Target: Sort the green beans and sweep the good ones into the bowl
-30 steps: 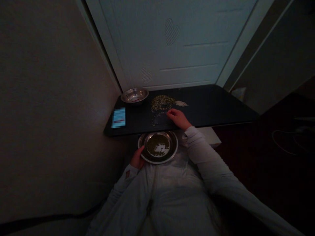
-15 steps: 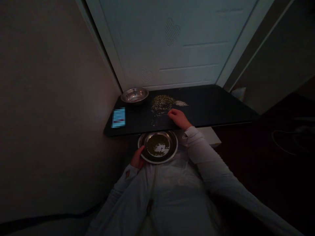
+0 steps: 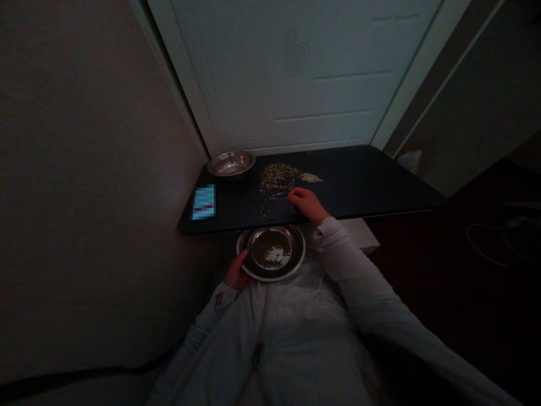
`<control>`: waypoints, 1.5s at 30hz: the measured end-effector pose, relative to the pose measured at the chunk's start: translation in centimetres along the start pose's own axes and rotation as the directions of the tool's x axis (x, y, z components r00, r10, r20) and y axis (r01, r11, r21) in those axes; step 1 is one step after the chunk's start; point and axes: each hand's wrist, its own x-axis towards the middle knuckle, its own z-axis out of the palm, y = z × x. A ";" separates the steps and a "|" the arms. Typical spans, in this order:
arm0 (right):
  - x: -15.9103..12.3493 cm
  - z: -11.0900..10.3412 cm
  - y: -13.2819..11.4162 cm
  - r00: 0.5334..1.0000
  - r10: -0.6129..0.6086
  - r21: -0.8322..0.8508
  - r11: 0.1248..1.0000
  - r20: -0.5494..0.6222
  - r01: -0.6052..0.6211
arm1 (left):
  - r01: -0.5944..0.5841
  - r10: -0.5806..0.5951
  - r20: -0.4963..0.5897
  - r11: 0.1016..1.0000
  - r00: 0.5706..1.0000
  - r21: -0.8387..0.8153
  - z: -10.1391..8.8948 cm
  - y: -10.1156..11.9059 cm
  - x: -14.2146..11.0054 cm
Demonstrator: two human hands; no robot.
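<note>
My left hand (image 3: 235, 274) grips the left rim of a metal bowl (image 3: 299, 248) at my lap, just below the table's front edge. Small green beans (image 3: 262, 248) cover much of its bottom, with a bare patch at the right. Over the table, my right hand (image 3: 308, 204) is closed, fingertips pressed together; whatever they hold is too small or hidden. Just beyond those fingers lies a mixed heap of green and pale grains (image 3: 279, 176). A smaller pile of whitish grains (image 3: 311, 177) adjoins it on the right. Loose pale grains (image 3: 265, 210) trail toward the front edge.
A second metal bowl (image 3: 231, 165) stands at the back left of the black table (image 3: 372, 180). Near the left edge lies a blurred blue packet (image 3: 204, 202). A white door (image 3: 296, 107) rises behind the table, and a white box (image 3: 359, 234) sits under its front edge.
My closed right hand has shifted very slightly, and the loose grains to its left lie a little differently. My left hand and its bowl stay in place.
</note>
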 end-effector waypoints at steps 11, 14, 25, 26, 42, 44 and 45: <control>0.1 0.0 0.0 1.000 -0.007 -0.004 1.000 0.004 0.007 | -0.016 0.017 0.016 1.000 1.000 -0.007 -0.5 -0.3 0.4; 0.0 0.0 -0.2 1.000 -0.002 0.010 1.000 0.000 0.002 | -0.029 0.029 0.004 1.000 1.000 -0.010 -0.5 -0.3 0.3; 0.0 0.3 0.0 0.994 0.026 0.033 0.999 0.105 -0.029 | -0.014 0.014 0.012 1.000 1.000 0.016 -0.3 -0.1 0.2; 0.0 0.3 0.1 0.992 0.019 0.034 0.999 0.128 -0.024 | -0.009 0.008 0.018 1.000 1.000 0.018 -0.3 -0.1 0.2; 0.1 0.1 0.3 0.995 0.055 0.176 0.984 -0.080 -0.040 | -0.015 0.015 0.044 1.000 0.999 0.009 -0.1 0.0 0.0; 0.0 0.1 0.2 0.997 0.044 0.115 0.993 -0.059 -0.037 | -0.024 0.023 0.038 1.000 0.999 0.020 -0.1 0.0 0.1; 0.0 0.1 0.1 0.999 0.035 0.084 0.996 -0.040 -0.031 | -0.021 0.020 0.034 0.999 0.999 0.027 -0.1 -0.1 0.1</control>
